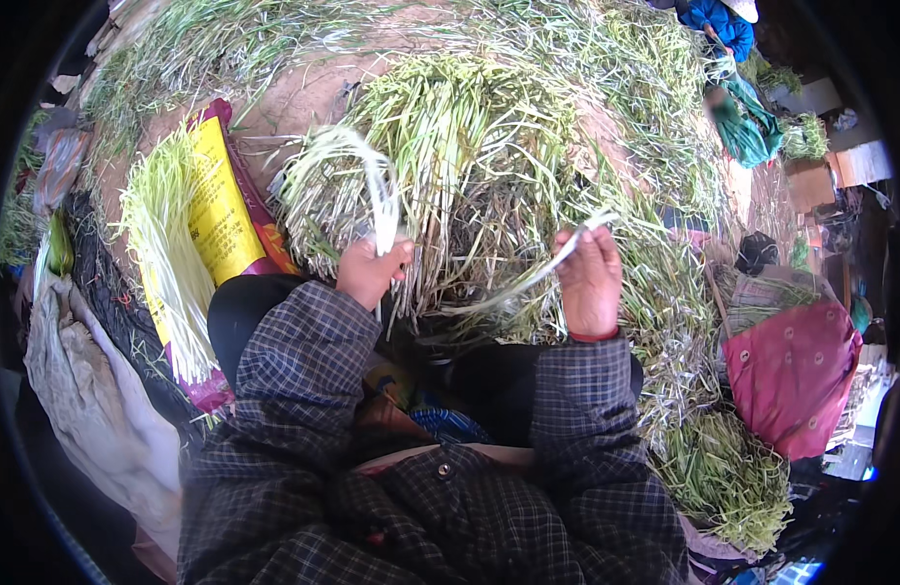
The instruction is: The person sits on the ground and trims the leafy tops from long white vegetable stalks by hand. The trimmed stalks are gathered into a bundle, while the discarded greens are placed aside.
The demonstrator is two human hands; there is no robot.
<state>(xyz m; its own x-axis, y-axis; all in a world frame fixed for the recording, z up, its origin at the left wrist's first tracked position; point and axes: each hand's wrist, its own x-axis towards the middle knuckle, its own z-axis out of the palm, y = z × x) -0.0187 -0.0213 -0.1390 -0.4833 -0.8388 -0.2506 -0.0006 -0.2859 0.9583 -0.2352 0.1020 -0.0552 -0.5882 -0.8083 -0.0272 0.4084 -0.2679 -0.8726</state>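
Observation:
My left hand (373,269) is closed around the white lower part of a pale leafy stalk (384,208), whose blurred yellow-green leaves bend over to the left. In the fingertips of my right hand (590,274) is a whitish strip of plant (585,238), with a thin blurred length trailing down to the left. Between and beyond both hands lies a large heap of uncleaned green stalks (450,139) with brown, dry lower leaves. To the left, a neat bundle of pale stalks (172,270) rests on a yellow and purple printed sack (219,205).
Loose leaf litter (640,80) covers much of the ground. A pink cloth (793,380) and a pile of green trimmings (727,468) are at the right. A whitish sack (99,409) lies at the left. Another person in blue (720,25) is at the upper right, near a green bag (749,128).

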